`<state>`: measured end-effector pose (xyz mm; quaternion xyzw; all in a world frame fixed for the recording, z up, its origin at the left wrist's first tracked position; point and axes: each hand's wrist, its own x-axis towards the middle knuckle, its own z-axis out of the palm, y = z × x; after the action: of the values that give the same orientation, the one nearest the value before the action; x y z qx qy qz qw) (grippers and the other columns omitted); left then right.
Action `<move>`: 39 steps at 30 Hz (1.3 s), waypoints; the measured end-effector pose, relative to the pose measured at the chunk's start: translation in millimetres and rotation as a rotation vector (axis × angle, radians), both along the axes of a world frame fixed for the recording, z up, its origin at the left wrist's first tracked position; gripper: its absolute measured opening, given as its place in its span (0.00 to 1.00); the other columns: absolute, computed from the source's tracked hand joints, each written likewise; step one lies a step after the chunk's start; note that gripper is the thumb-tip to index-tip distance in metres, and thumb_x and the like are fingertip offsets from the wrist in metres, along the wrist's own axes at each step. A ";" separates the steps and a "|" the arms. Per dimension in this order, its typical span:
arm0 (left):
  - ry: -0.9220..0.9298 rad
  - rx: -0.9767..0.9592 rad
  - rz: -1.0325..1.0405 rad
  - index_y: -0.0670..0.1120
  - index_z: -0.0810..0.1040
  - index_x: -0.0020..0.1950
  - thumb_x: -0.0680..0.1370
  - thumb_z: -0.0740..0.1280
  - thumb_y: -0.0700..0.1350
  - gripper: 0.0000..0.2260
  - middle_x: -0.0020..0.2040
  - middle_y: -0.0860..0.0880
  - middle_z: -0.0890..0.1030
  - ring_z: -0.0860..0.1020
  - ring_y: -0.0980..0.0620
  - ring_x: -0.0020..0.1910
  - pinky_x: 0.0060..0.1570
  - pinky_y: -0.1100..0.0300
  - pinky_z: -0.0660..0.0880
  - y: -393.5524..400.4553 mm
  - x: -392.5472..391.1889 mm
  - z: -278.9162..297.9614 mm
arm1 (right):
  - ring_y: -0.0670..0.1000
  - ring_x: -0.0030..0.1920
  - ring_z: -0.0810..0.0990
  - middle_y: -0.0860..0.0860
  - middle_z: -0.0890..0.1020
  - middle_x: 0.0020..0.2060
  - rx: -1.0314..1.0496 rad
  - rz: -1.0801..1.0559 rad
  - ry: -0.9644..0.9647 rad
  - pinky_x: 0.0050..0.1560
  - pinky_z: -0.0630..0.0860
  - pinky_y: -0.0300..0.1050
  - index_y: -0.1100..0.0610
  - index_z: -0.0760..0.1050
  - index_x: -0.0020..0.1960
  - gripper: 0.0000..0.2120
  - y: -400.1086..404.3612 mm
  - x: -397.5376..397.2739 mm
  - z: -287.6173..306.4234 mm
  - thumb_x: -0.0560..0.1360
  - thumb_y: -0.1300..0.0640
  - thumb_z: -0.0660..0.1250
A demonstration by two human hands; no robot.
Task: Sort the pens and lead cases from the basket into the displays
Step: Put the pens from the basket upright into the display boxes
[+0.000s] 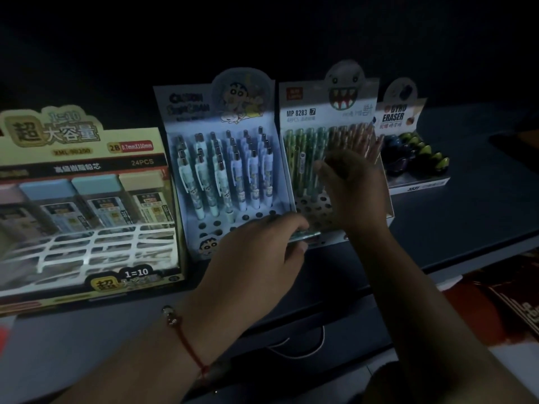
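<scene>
My left hand (262,252) grips a pale blue pen (306,236) that lies sideways in front of the cartoon pen display (204,118), which holds several white and blue pens (221,176). My right hand (350,188) reaches into the monster-face pencil display (300,112), fingers curled among the green and orange pencils (309,147); what it holds is hidden. The lead case display (87,199) stands at the left with several cases in its back row. The basket is out of view.
An eraser display (408,158) with dark and green erasers stands at the right on the dark shelf (481,199). Red packaging (510,304) lies below the shelf edge at the right. The scene is dim.
</scene>
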<state>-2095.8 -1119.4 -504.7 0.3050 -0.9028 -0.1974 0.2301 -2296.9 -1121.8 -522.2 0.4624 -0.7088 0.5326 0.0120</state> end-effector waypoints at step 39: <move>0.006 -0.224 -0.001 0.54 0.75 0.66 0.79 0.64 0.55 0.16 0.58 0.58 0.76 0.73 0.56 0.55 0.53 0.61 0.66 23.0 -9.1 1.5 | 0.48 0.41 0.80 0.51 0.79 0.37 0.027 0.313 -0.872 0.44 0.76 0.41 0.56 0.77 0.47 0.07 99.9 11.5 39.2 0.78 0.53 0.68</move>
<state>-2104.9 -1096.4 -503.3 0.2765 -0.9186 -0.0965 0.2652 -2285.4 -1021.9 -483.0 0.2967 -0.5760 0.6637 -0.3737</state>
